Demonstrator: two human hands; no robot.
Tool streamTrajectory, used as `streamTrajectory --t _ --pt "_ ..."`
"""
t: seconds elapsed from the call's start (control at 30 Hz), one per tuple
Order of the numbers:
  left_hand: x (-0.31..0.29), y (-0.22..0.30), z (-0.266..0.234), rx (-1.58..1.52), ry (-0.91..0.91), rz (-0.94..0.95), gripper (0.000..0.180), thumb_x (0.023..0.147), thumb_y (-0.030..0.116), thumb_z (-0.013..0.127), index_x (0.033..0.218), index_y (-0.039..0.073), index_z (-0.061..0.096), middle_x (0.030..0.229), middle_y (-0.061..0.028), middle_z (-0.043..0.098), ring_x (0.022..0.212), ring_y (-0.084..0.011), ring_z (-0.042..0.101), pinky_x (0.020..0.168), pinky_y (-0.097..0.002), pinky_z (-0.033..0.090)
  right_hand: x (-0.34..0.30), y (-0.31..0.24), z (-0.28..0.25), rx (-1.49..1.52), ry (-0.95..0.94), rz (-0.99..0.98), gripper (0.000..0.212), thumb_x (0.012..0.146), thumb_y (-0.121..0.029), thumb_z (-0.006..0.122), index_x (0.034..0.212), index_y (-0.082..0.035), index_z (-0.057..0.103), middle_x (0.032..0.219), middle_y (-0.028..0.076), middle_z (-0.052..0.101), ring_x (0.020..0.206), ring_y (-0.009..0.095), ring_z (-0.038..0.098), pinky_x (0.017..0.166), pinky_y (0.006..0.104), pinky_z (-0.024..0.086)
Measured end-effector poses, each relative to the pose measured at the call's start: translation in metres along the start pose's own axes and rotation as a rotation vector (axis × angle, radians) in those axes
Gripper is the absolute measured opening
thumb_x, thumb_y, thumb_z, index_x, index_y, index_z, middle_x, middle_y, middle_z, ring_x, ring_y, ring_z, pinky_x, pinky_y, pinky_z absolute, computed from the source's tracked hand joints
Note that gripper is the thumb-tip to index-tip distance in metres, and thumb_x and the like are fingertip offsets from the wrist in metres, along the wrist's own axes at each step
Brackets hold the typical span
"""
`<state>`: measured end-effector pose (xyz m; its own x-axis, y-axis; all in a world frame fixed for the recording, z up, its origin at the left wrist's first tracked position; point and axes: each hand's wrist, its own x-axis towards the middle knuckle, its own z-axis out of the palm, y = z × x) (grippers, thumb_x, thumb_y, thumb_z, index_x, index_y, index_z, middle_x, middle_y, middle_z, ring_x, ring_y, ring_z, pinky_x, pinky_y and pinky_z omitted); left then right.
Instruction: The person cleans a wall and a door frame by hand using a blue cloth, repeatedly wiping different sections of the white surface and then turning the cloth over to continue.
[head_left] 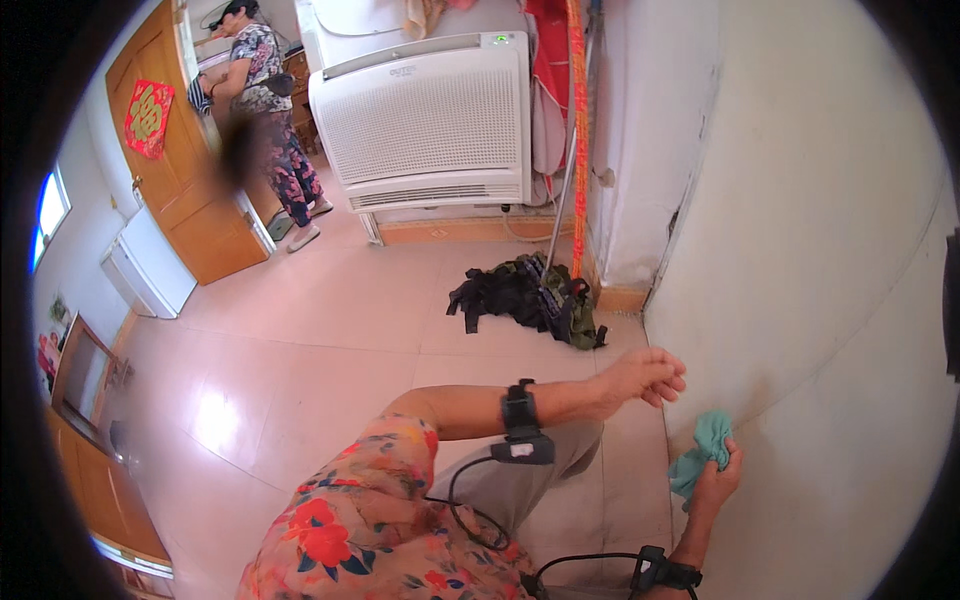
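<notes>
My right hand [717, 478] grips a crumpled teal cloth [712, 437] against the pale wall [820, 330]. The cloth bunches above the fingers and hangs down beside them. A faint brownish smudge shows on the wall just above the cloth. My left hand [640, 380] is raised in front of me near the wall, its fingers loosely bent and slightly apart, with nothing visible in them. Black straps with small devices and cables sit on both of my forearms.
A mop with dark cloth strips [525, 295] lies in the corner, its orange-wrapped pole [577, 150] upright. Beyond stands a white heater-like unit [425, 125]. Another person [262, 100] stands at the doorway by a wooden door [190, 200]; a low white cabinet [150, 262] is nearby.
</notes>
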<state>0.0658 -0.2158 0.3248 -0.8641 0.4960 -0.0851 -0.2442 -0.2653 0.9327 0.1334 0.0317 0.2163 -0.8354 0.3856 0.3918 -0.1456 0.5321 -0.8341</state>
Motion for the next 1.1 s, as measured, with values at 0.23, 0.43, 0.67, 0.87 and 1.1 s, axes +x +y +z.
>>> streamTrajectory --t 0.23,0.43,0.67,0.87,1.1 --pt "-0.062 0.120 -0.026 -0.014 -0.010 0.349 0.028 0.092 0.023 0.051 0.111 0.003 0.052 0.100 -0.0122 0.061 0.084 -0.0186 0.062 0.074 -0.0325 0.052 0.003 0.021 0.034 -0.093 -0.096 -0.062 0.041 0.068 0.004 0.049 0.108 0.002 0.055 0.105 0.019 0.058 0.101 0.035 0.055 0.091 0.0391 0.041" --pt "-0.073 0.203 0.003 0.143 0.014 0.928 0.031 0.090 0.029 0.049 0.105 0.003 0.057 0.104 -0.0130 0.061 0.089 -0.0182 0.059 0.075 -0.0340 0.049 0.013 0.031 0.013 -0.175 -0.079 -0.139 0.041 0.067 0.003 0.049 0.108 -0.002 0.056 0.104 0.018 0.058 0.100 0.034 0.055 0.089 0.0377 0.042" --pt "-0.126 0.156 0.007 0.743 0.205 0.985 0.031 0.090 0.028 0.049 0.104 0.002 0.057 0.104 -0.0128 0.061 0.090 -0.0186 0.059 0.076 -0.0338 0.049 0.000 0.015 0.040 -0.135 -0.172 -0.009 0.040 0.069 -0.002 0.053 0.108 -0.010 0.057 0.105 0.015 0.057 0.098 0.034 0.055 0.083 0.0390 0.044" --pt "-0.138 0.061 -0.004 0.994 0.095 0.798 0.031 0.090 0.028 0.048 0.103 0.002 0.058 0.103 -0.0127 0.061 0.090 -0.0189 0.059 0.077 -0.0337 0.048 0.006 0.010 0.028 -0.180 -0.164 -0.015 0.036 0.070 -0.003 0.053 0.105 -0.010 0.056 0.101 0.016 0.057 0.093 0.035 0.056 0.079 0.0414 0.045" --pt "-0.156 0.046 -0.008 1.157 0.097 0.654 0.031 0.090 0.028 0.047 0.102 0.002 0.059 0.103 -0.0126 0.061 0.091 -0.0193 0.059 0.078 -0.0335 0.048 0.003 -0.010 0.041 -0.051 -0.230 0.065 0.034 0.071 -0.003 0.052 0.104 -0.010 0.056 0.097 0.015 0.057 0.090 0.035 0.056 0.077 0.0426 0.045"
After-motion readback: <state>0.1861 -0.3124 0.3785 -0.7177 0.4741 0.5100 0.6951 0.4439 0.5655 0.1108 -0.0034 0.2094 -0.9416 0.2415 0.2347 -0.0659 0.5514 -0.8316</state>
